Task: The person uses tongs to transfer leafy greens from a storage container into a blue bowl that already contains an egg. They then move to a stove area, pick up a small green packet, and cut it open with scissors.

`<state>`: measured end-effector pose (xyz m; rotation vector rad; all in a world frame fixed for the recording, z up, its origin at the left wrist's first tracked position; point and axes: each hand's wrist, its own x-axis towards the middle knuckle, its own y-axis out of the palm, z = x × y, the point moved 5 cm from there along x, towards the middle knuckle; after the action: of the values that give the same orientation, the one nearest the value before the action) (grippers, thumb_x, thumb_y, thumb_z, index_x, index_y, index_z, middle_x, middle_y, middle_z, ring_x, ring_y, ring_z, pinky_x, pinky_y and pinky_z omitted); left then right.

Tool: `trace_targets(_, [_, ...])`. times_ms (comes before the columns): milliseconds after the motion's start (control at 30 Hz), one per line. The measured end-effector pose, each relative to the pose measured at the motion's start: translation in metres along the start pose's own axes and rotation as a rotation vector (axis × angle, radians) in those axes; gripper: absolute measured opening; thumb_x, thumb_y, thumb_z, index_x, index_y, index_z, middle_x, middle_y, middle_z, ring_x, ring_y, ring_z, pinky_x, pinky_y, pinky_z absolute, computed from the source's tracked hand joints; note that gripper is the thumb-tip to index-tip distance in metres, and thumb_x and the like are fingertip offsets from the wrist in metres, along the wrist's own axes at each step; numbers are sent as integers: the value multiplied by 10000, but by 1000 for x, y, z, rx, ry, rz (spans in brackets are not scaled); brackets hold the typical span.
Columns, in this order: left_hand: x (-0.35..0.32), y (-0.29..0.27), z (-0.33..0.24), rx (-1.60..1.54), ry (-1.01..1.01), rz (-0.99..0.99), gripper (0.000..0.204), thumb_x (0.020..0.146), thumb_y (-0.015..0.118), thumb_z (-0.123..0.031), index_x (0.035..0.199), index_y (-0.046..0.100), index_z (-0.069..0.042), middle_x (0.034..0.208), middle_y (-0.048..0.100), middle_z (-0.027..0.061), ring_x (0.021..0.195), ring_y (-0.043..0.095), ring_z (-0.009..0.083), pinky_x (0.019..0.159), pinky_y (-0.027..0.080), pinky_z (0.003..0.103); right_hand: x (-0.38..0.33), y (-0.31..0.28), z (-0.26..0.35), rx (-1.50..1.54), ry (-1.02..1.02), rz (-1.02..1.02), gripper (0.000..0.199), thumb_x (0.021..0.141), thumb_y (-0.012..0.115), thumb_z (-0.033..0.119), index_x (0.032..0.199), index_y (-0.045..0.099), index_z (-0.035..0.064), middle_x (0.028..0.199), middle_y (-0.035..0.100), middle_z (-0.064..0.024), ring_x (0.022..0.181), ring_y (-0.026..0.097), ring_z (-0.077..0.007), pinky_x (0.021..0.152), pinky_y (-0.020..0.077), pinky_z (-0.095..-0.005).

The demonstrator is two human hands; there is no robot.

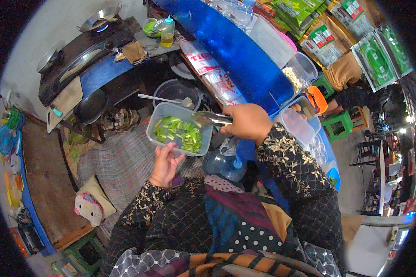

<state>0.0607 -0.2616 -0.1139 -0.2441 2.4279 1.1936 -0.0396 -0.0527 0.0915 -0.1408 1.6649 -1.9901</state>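
Note:
My left hand (165, 165) grips the near side of a clear rectangular plastic container (206, 138), held in front of my body. Chopped green leaves and pale stems (175, 130) lie spread inside it. From the right, my right hand (248, 121) is closed around metal tongs (211, 118). Their tips reach over the container's right rim above the greens; whether they touch any leaf I cannot tell. Just beyond the container is a round clear tub (196, 88) with a long-handled ladle (159, 98) resting across it.
At the far left, a pan (101, 19) sits over a blue flame on a stove (62, 82). A squeeze bottle (167, 37) of yellow liquid stands near it. A blue counter (245, 51) runs along the right, bearing lidded tubs (298, 123). A round transparent bottle (224, 165) is below my right wrist.

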Motion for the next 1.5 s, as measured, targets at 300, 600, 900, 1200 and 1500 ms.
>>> trace_targets(300, [4, -39, -12, 27, 68, -104, 485, 838, 653, -207, 1214, 347, -180, 1185, 506, 21, 1089, 501, 191, 825, 455, 447, 37, 25, -43, -118, 172, -98, 392, 689, 752, 353, 918, 631, 58, 812, 654, -165, 824, 633, -355, 711, 483, -458])
trace_targets(600, [-9, -15, -22, 13, 140, 31, 539, 850, 642, -194, 1268, 301, -200, 1211, 504, 50, 1125, 479, 194, 856, 442, 440, 13, -6, -13, 31, 111, -67, 481, 676, 759, 341, 1058, 619, 86, 941, 653, -164, 891, 618, -354, 737, 476, -433])
trace_targets(900, [-23, 48, -25, -13, 60, 129, 593, 833, 637, -139, 1274, 250, -230, 1285, 409, 111, 1176, 435, 210, 973, 384, 472, -8, 13, 46, -96, -174, -89, 381, 655, 768, 288, 927, 623, 64, 797, 642, -156, 766, 632, -347, 682, 489, -452])
trace_targets(1200, [-25, 66, -19, -32, 39, 168, 574, 846, 618, -129, 1263, 232, -208, 1278, 395, 108, 1147, 453, 195, 977, 383, 479, -2, 27, 51, -104, -130, -129, 319, 668, 751, 230, 882, 611, 40, 789, 628, -156, 736, 625, -348, 660, 487, -446])
trace_targets(1500, [-11, 47, -5, -23, 18, 105, 415, 860, 622, -162, 1185, 366, -193, 1127, 535, 23, 1070, 510, 162, 881, 449, 462, -10, 25, 34, -88, -207, -170, 291, 683, 736, 210, 886, 616, 39, 754, 630, -157, 747, 626, -355, 657, 484, -470])
